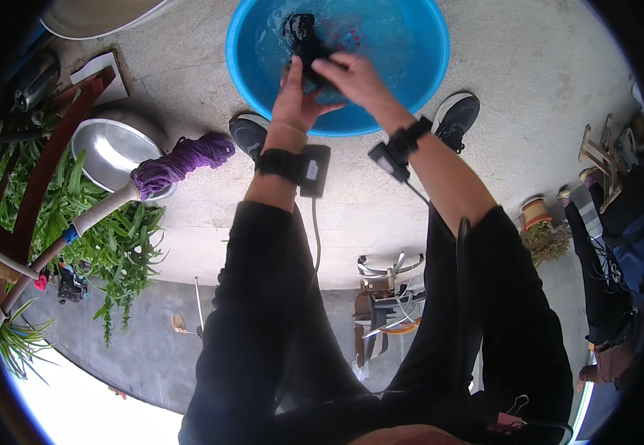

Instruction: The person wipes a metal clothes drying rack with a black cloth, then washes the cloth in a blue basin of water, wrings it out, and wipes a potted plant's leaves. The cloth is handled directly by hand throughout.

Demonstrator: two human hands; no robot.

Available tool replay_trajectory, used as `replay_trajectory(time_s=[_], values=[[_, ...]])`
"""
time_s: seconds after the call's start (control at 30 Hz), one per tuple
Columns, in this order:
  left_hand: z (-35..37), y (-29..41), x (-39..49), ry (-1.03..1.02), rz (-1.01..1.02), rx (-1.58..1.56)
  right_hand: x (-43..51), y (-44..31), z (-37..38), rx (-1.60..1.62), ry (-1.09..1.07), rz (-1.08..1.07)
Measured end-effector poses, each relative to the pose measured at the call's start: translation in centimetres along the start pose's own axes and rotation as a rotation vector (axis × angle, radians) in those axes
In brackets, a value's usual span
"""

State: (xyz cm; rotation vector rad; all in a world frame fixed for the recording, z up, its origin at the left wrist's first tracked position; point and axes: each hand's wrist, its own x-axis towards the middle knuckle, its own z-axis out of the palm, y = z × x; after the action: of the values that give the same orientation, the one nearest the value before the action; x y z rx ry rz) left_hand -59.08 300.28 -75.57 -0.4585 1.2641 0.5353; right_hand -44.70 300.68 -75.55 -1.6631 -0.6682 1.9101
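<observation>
A blue plastic basin (432, 83) with water in it stands on the floor between my feet. Both of my hands are over its near part, on a wet black item (312, 51), likely cloth, whose far end lies in the water. My left hand (295, 100) holds it from the left, with some fingers spread below. From the right, my right hand (355, 78) grips the same item between thumb and fingers. Red marks (355, 36) show under the water. Each wrist bears a strapped black device with a cable.
A purple mop head (183, 161) on a pole leans across a metal bowl (116, 150) at the left, beside green plants (66, 206). My shoes (458, 114) flank the basin. A potted plant (537, 214), a wooden stool (602, 156) and another person (594, 250) are at the right.
</observation>
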Motion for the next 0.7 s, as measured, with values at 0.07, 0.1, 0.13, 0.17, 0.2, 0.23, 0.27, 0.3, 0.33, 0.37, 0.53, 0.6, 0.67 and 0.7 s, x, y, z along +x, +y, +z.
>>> replay_trajectory(time_s=[0.07,0.1,0.13,0.17,0.2,0.23,0.27,0.3,0.33,0.37,0.53,0.6,0.67,0.7], values=[[0.0,0.8,0.8,-0.082,-0.016,-0.011,-1.9,-1.6,1.5,0.028,-0.080,-0.043],[0.2,0.9,0.9,-0.093,0.002,0.006,-2.0,-2.4,2.1,-0.115,-0.088,-0.060],[0.4,0.9,0.8,-0.025,0.010,0.033,-2.1,-3.0,2.9,-0.276,0.001,-0.169],[0.8,0.3,0.3,-0.108,0.071,-0.076,-1.4,-3.5,2.8,-0.404,0.097,-0.160],[1.4,-0.8,-0.2,-0.005,0.115,-0.064,-0.7,-3.8,2.8,-0.532,0.154,-0.133],[1.8,-1.6,-0.9,-0.083,0.173,-0.141,0.8,-4.0,2.4,-0.567,0.314,-0.164],[2.1,-2.3,-1.5,-0.103,0.197,-0.213,2.3,-4.0,1.3,-0.628,0.431,-0.257],[2.2,-2.8,-2.4,-0.153,0.239,-0.210,3.2,-3.9,0.2,-0.725,0.519,-0.225],[1.9,-3.0,-3.2,-0.192,0.260,-0.165,3.9,-3.5,-0.7,-0.780,0.500,-0.228],[1.6,-3.2,-3.9,-0.090,0.249,-0.131,3.8,-3.0,-1.9,-0.783,0.542,-0.581],[-0.6,-4.0,-4.6,0.064,0.166,0.015,2.3,0.2,-6.6,-0.855,0.540,-0.805],[-1.4,-4.9,-4.7,0.190,0.092,0.068,1.4,2.0,-6.6,-0.698,0.638,-0.444],[-1.9,-5.1,-4.4,0.136,0.122,0.057,2.0,3.9,-5.3,-0.664,0.579,-0.206],[-1.9,-5.1,-4.1,0.133,0.134,0.058,2.3,4.8,-3.9,-0.740,0.523,-0.133]])
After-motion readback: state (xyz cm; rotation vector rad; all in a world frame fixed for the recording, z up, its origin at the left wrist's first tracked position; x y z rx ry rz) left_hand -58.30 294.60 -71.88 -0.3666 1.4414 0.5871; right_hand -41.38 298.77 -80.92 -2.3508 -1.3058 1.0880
